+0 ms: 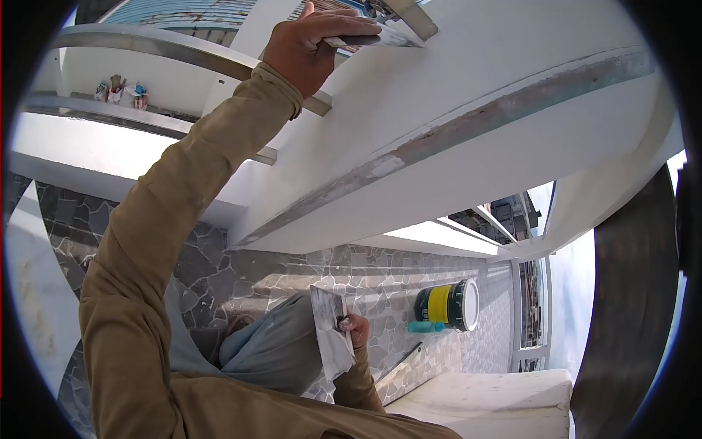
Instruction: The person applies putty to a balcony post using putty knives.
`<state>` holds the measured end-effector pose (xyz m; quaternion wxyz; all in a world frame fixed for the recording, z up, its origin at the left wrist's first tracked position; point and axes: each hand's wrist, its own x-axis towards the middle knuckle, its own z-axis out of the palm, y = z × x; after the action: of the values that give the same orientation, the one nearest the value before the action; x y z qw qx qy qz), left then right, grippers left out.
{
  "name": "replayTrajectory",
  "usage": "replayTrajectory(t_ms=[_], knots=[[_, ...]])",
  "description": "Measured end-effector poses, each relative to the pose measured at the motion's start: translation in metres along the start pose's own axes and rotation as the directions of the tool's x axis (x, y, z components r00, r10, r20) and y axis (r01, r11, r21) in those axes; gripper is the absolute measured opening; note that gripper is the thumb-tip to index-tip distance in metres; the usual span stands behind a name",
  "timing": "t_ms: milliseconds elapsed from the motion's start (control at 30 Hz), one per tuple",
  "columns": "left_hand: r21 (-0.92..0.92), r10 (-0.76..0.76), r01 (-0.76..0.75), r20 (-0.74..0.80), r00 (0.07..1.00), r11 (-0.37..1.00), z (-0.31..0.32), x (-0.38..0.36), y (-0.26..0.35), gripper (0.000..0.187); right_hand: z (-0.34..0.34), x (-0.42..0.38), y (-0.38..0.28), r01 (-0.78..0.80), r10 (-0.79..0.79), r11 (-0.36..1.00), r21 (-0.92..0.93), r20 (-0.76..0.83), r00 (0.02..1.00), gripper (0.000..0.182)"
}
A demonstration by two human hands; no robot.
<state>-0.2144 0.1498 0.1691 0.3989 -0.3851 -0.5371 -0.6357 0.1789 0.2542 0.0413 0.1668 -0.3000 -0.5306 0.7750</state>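
Note:
My left hand (301,50) is raised at the top of the view, closed around a putty knife (391,36). Its whitish blade reaches the white wall (439,73), near the end of a rail; whether it touches is hard to tell. Lower down, beside my bent knee, my right hand (355,331) grips a broad flat trowel (333,344) with white filler smeared over its face. A rough grey-brown strip (431,139) runs along the edge of the wall between the two hands.
The view is turned sideways. A dark bucket (453,304) with a yellow label stands on the stone-patterned floor (285,274), beside a teal object (425,327). Metal rails (168,50) lie near my left arm. Several small items (121,91) sit beyond them. A whitish panel (482,399) is at lower right.

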Motion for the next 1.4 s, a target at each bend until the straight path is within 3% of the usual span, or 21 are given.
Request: replayTrajectory(t_ms=[33,67,133,267,333,367,433,567,633,767,833,867,933,1033,1067,1100,1167,1233,1267,1333,1400], knots=[[0.104,0.119,-0.119,0.007,0.993,0.988,0.001,0.004,0.001,0.039,-0.004,0.0,0.002,0.003,-0.003,1.0,-0.03,0.01,1.0,0.005],[0.105,0.112,-0.112,0.005,0.994,0.988,0.003,0.006,0.004,0.039,-0.014,0.002,0.007,-0.002,0.002,0.999,-0.035,0.008,1.0,0.005],[-0.152,-0.1,0.105,0.036,0.994,0.983,0.003,0.016,0.017,0.031,-0.029,0.006,0.015,0.051,-0.046,0.993,-0.104,0.055,0.997,0.007],[-0.131,-0.098,0.106,0.069,0.993,0.986,-0.004,0.03,0.012,0.041,-0.021,0.008,0.01,-0.121,0.121,0.993,-0.001,0.0,0.993,0.008],[0.016,0.099,-0.103,0.166,0.981,0.995,-0.008,0.04,0.002,0.046,-0.005,0.007,0.0,-0.277,0.289,0.95,0.143,-0.064,0.955,0.007],[0.019,0.1,-0.104,0.168,0.981,0.994,-0.007,0.043,-0.006,0.046,-0.007,0.007,0.003,-0.28,0.291,0.949,0.144,-0.061,0.955,0.007],[0.057,0.241,-0.262,0.25,0.938,0.963,-0.005,0.045,-0.018,0.054,-0.019,0.005,0.013,0.101,-0.09,0.978,-0.185,0.07,0.994,0.006],[0.105,0.191,-0.248,0.383,0.904,0.963,-0.006,0.043,-0.022,0.065,-0.049,0.01,0.027,0.085,-0.077,0.952,-0.295,0.039,0.996,0.004],[0.037,0.333,-0.377,0.394,0.856,0.925,-0.002,0.042,-0.025,0.068,-0.056,0.013,0.031,0.306,-0.247,0.882,-0.359,0.2,0.948,0.006],[-0.014,0.378,-0.415,0.44,0.814,0.91,0.013,0.036,-0.042,0.064,-0.057,0.015,0.036,0.405,-0.328,0.868,-0.287,0.28,0.902,0.007],[0.134,0.285,-0.372,0.429,0.857,0.918,0.025,0.029,-0.047,0.053,-0.036,0.007,0.021,0.219,-0.184,0.878,-0.425,0.121,0.975,0.007],[0.134,0.287,-0.373,0.425,0.859,0.918,0.024,0.029,-0.049,0.053,-0.032,0.008,0.019,0.222,-0.187,0.876,-0.428,0.122,0.975,0.007],[0.154,0.316,-0.442,0.5,0.806,0.884,0.017,0.028,-0.051,0.062,-0.025,0.007,0.017,0.143,-0.117,0.962,-0.234,0.12,0.986,0.008],[0.198,0.303,-0.463,0.529,0.793,0.864,0.003,0.024,-0.037,0.062,-0.027,0.011,0.022,0.087,-0.066,0.974,-0.211,0.103,0.992,0.01],[0.246,0.18,-0.413,0.629,0.756,0.877,-0.004,0.022,-0.031,0.062,-0.03,0.013,0.025,0.06,-0.042,0.979,-0.196,0.094,0.995,0.013],[0.247,0.182,-0.413,0.624,0.76,0.877,-0.01,0.023,-0.031,0.062,-0.031,0.015,0.026,0.033,-0.018,0.983,-0.182,0.085,0.996,0.018],[0.33,0.177,-0.495,0.662,0.728,0.804,-0.024,0.023,-0.032,0.064,-0.03,0.015,0.026,0.01,0.004,0.984,-0.176,0.08,0.997,0.022],[0.363,0.175,-0.509,0.656,0.734,0.78,-0.031,0.024,-0.03,0.063,-0.027,0.013,0.028,-0.009,0.019,0.997,-0.08,0.122,0.992,0.038],[0.381,0.192,-0.482,0.592,0.783,0.789,-0.032,0.027,-0.029,0.064,-0.024,0.012,0.025,-0.004,0.014,0.996,-0.084,0.118,0.993,0.038],[0.385,0.258,-0.484,0.507,0.822,0.786,-0.028,0.032,-0.029,0.066,-0.017,0.008,0.015,-0.19,0.172,0.981,0.048,0.254,0.952,0.05],[0.387,0.294,-0.494,0.471,0.832,0.778,-0.019,0.036,-0.028,0.067,-0.029,0.012,0.02,-0.235,0.208,0.969,0.082,0.252,0.945,0.05]])
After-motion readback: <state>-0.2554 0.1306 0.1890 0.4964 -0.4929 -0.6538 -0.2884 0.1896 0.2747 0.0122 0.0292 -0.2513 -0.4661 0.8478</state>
